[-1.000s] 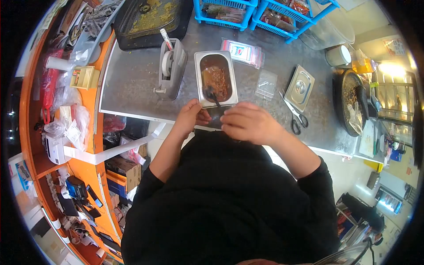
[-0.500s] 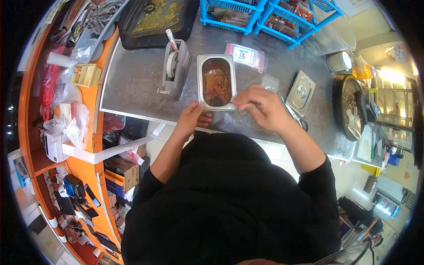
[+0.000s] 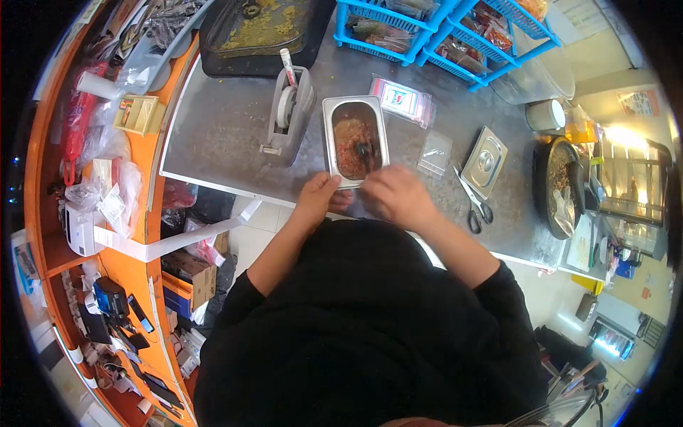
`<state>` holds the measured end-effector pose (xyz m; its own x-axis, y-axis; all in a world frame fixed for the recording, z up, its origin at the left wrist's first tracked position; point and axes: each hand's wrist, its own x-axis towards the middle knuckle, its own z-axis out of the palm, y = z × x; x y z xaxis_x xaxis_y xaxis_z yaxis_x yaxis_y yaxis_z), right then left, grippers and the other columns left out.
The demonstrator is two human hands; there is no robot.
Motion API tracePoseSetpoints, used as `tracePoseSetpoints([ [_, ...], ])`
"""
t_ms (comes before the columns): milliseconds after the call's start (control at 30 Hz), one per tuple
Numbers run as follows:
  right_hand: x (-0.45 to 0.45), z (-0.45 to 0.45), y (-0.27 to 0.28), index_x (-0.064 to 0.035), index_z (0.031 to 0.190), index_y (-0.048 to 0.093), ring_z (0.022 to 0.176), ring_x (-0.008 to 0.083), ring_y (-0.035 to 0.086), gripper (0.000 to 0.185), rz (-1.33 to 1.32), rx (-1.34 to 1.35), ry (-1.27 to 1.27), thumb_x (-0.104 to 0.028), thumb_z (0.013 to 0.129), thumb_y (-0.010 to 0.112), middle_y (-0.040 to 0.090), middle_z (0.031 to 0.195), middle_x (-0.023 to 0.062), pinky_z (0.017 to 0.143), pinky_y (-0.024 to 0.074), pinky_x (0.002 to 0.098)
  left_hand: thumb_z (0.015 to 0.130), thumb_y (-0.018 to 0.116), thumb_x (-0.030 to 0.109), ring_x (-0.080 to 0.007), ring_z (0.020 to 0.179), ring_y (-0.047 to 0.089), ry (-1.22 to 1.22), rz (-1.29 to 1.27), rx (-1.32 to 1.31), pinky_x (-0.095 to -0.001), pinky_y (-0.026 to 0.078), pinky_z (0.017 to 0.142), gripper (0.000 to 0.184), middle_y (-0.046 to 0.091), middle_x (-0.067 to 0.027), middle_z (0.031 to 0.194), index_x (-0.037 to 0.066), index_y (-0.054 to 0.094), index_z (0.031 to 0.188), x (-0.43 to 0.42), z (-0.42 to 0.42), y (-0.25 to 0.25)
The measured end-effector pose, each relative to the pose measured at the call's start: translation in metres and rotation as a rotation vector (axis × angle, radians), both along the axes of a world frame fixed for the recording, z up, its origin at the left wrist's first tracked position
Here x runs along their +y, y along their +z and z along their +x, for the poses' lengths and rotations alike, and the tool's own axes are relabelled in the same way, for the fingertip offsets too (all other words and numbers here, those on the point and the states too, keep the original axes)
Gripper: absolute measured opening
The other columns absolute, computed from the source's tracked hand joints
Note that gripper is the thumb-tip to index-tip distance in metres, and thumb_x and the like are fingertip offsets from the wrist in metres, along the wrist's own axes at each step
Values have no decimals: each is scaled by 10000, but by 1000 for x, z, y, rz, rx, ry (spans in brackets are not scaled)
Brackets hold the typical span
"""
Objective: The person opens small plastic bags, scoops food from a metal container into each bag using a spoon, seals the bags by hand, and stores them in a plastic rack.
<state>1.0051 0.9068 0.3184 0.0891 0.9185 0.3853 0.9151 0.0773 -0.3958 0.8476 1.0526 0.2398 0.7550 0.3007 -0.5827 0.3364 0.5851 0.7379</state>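
Note:
A small rectangular steel food pan (image 3: 385, 132) sits near the table's front edge, with a reddish-brown chunky sauce (image 3: 348, 135) inside. My left hand (image 3: 316, 199) grips its near left corner, thumb at the rim and fingers curled below. Over the near right corner, my right hand (image 3: 398, 198) is closed and smeared by motion. It holds a spoon (image 3: 365, 151) whose dark bowl shows in the sauce; the fingers hide its handle. Right of the pan lie small clear plastic bags (image 3: 435, 152), a steel lid (image 3: 486, 164) and scissors (image 3: 475, 203).
A grey tape dispenser (image 3: 290, 121) stands left of the pan, with a black tray (image 3: 213, 64) behind. Blue baskets (image 3: 427, 53) of bagged food and a packet of printed bags (image 3: 402, 99) are at the back. A dark round pan (image 3: 544, 181) stands right.
My right hand has moved down and slightly left, and the dark spoon bowl now shows in the sauce. My left hand keeps hold of the pan. The view has shifted a little.

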Motion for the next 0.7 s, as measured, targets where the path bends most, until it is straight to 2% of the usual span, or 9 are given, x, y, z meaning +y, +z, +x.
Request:
tracePoseSetpoints([
  [67, 0, -9, -1, -100, 990, 624, 899, 276, 610, 342, -9, 71, 66, -25, 657, 641, 621, 940, 72, 831, 488, 411, 1001, 485, 315, -210, 783, 684, -3, -10, -7, -313, 566, 695, 284, 674, -115, 892, 50, 558, 1075, -1, -1, -1],
  [200, 13, 16, 19, -107, 1011, 626, 899, 266, 614, 345, 118, -43, -12, -27, 675, 635, 625, 947, 70, 834, 490, 395, 1003, 484, 297, -216, 803, 688, -16, -15, -11, -321, 570, 711, 266, 672, -116, 908, 54, 555, 1086, -1, -1, -6],
  [367, 16, 24, -11, -94, 997, 619, 886, 269, 617, 317, -62, -36, 41, -32, 687, 641, 625, 939, 70, 829, 490, 388, 1002, 493, 261, -224, 843, 695, 120, -72, -64, -318, 573, 746, 196, 656, -101, 974, 73, 533, 1043, -7, 4, 0],
  [433, 10, 5, -2, -88, 986, 613, 888, 269, 618, 307, -131, 28, 69, -39, 685, 647, 625, 937, 71, 825, 489, 388, 1001, 496, 251, -224, 862, 697, 154, -109, -60, -312, 574, 756, 171, 647, -92, 997, 82, 522, 1009, -10, 4, 6],
  [533, 7, 2, 22, -85, 980, 600, 892, 273, 616, 311, 15, 10, 64, -45, 676, 651, 626, 918, 74, 826, 486, 391, 1000, 499, 247, -220, 883, 698, 102, -101, -69, -300, 573, 752, 158, 643, -77, 993, 92, 512, 973, -14, 3, 4],
  [633, 0, 9, 38, -86, 967, 604, 885, 286, 615, 295, 19, -60, -29, -31, 679, 640, 627, 889, 75, 837, 483, 400, 997, 480, 208, -253, 896, 690, 123, -89, -24, -334, 581, 771, 152, 606, -89, 1011, 73, 485, 928, -18, 5, 8],
  [700, -7, -3, 24, -81, 970, 609, 887, 288, 614, 311, -23, 59, -17, -22, 666, 634, 629, 907, 78, 843, 481, 407, 997, 482, 209, -253, 897, 690, 115, -96, -52, -331, 577, 771, 149, 602, -86, 999, 74, 486, 936, -18, 5, 3],
])
